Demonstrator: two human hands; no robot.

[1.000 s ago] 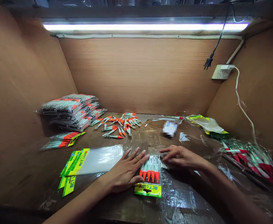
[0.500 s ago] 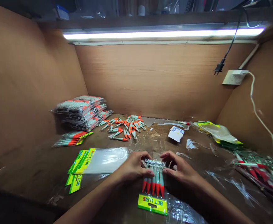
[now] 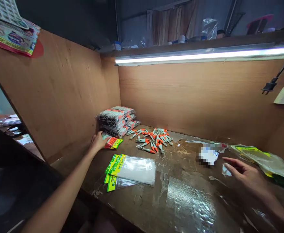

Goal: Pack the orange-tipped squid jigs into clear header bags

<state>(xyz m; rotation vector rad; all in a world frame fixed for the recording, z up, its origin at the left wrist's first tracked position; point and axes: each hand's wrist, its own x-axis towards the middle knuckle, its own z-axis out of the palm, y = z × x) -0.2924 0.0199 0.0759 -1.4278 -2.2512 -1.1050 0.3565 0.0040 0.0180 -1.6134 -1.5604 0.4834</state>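
My left hand (image 3: 98, 142) reaches to the left side of the bench, its fingers closed on the left end of a bagged pack of lures (image 3: 111, 142). The pack shows orange-red tips and a yellow-green header, and my hand hides part of it. Behind it rises a stack of packed lure bags (image 3: 116, 119). My right hand (image 3: 251, 181) hovers over the right of the bench with thumb and fingers apart, holding nothing. Just beyond its fingertips are a white scrap (image 3: 226, 170) and a white card (image 3: 208, 155) with blue writing.
Loose lures (image 3: 156, 138), pale with orange tips, lie in a pile near the back. Clear header bags (image 3: 137, 170) lie fanned at centre left; more bags (image 3: 265, 158) lie at right. A plug (image 3: 269, 86) hangs from a cord. A board wall (image 3: 69, 94) bounds the left.
The lure pack that lay before me between both hands is gone from there. My left hand has moved far left to a pack, my right hand to the right. The view has turned left.
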